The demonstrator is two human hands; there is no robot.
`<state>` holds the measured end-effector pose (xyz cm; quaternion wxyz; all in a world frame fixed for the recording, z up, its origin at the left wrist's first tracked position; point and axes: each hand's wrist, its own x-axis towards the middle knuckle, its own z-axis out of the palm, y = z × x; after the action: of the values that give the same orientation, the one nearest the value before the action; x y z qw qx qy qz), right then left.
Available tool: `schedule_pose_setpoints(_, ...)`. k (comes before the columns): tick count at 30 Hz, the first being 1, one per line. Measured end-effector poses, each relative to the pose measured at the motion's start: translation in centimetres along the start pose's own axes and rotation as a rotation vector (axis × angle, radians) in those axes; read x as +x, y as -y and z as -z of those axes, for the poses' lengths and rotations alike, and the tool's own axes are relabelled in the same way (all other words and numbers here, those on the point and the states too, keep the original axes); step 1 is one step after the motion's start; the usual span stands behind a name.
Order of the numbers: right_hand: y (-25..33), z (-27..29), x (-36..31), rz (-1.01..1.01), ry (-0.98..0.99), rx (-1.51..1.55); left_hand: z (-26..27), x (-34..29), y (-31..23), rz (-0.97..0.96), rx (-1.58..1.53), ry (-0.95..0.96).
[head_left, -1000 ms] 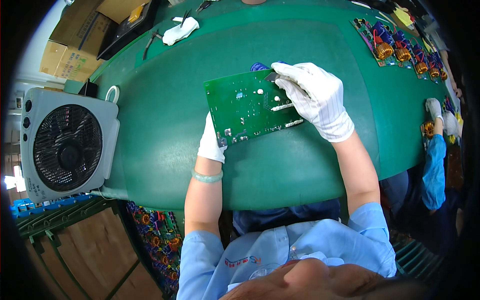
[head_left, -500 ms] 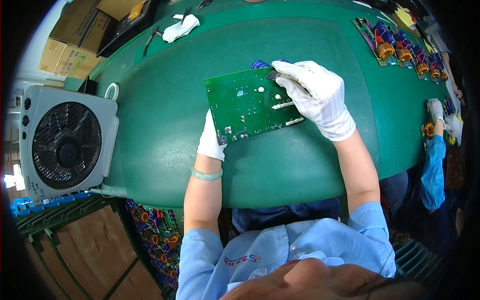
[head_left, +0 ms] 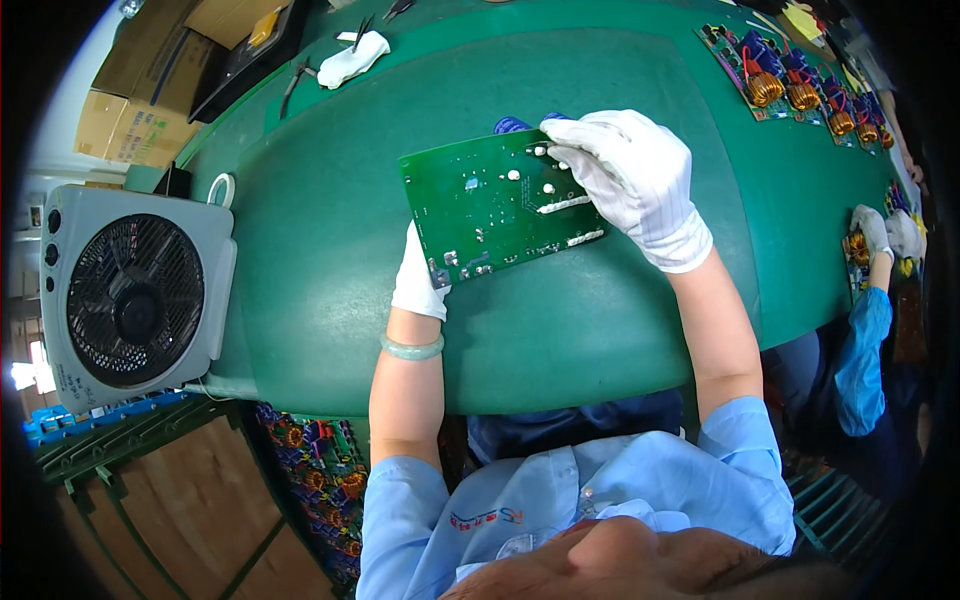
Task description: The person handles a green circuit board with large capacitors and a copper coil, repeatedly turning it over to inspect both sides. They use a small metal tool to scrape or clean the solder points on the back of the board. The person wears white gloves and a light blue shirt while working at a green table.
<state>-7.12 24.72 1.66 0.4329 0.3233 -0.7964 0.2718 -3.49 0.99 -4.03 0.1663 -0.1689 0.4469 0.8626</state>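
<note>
A green circuit board (head_left: 500,205) is held tilted above the table, its solder side with white blobs and strips toward me. My left hand (head_left: 415,275), in a white glove, grips its lower left edge; those fingers are hidden behind the board. My right hand (head_left: 630,180), in a white striped glove, is closed over the upper right corner. Its fingertips are drawn together near the top edge, and what they pinch cannot be made out. Blue round components (head_left: 512,125) show behind the board's top edge.
A grey box fan (head_left: 135,295) stands at the left. Pliers (head_left: 292,88) and a white cloth (head_left: 353,60) lie at the back left, near cardboard boxes (head_left: 125,125). Boards with copper coils (head_left: 765,88) line the far right, where a co-worker's gloved hand (head_left: 872,230) works.
A dark patch seen at my right fingertips on the board no longer shows; a white blob is visible there. The board and both hands have shifted slightly left in view.
</note>
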Motion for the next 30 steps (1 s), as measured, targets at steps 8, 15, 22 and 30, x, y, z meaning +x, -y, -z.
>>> schedule_pose_setpoints(8, -0.1, -0.3, -0.6, 0.017, 0.05, -0.034, 0.1, -0.2, -0.2, -0.001, 0.001, -0.008)
schedule_pose_setpoints(15, -0.4, -0.4, -0.5, 0.047, 0.037, 0.012, 0.2, -0.2, -0.2, 0.001, 0.009, -0.014)
schedule_pose_setpoints(22, -0.6, -0.4, -0.3, 0.044, 0.032, 0.078, 0.2, -0.4, -0.3, -0.001, 0.013, -0.023)
schedule_pose_setpoints(30, 1.7, 0.8, 0.2, 0.001, 0.126, -0.146, 0.1, -0.6, -0.4, 0.007, 0.006, -0.035)
